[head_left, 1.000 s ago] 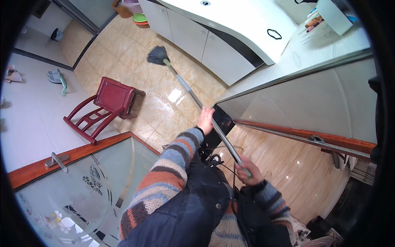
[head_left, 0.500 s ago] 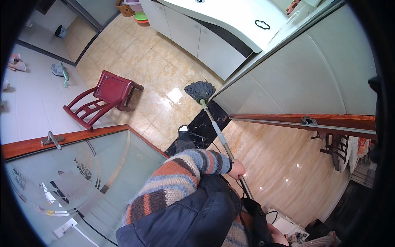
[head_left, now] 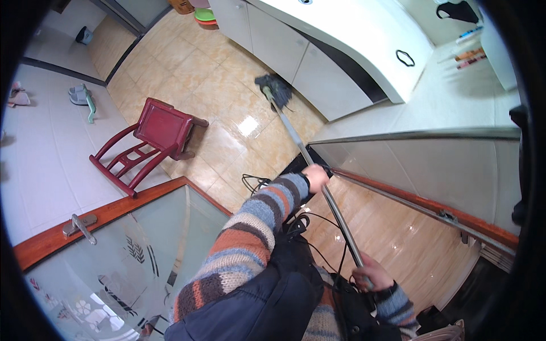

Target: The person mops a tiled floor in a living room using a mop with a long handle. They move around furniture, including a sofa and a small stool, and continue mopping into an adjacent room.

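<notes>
The person holds a long mop with a grey metal pole point(head_left: 296, 136) in both hands. The left hand point(head_left: 316, 177) is closed around the middle of the pole, and the right hand point(head_left: 371, 277) is closed around its near end, low by the body. The pole runs away from the person, up and to the left in the head view, and the dark stringy mop head point(head_left: 274, 89) lies on the floor at the far end, just beside the white cabinet fronts point(head_left: 296, 57) under the white counter point(head_left: 364, 28).

To do this stroke well, I think the left hand should guide and press lightly, while the right hand pushes and pulls. The mop head should stay flat on the tiles, and it should follow the foot of the cabinet without knocking the doors. The black cables point(head_left: 256, 183) on the floor near the person's feet are a risk, so the strokes are better kept away from them.

The floor of beige glossy tiles point(head_left: 193, 74) shines and shows a bright reflection, so it looks smooth and maybe wet and slippery. To the left stands a dark red wooden chair point(head_left: 153, 136), tipped to one side. Near on the left is a frosted glass panel with leaf pattern point(head_left: 131, 256) in a brown wooden frame. The sleeves are of striped knitted wool, soft and thick.
</notes>
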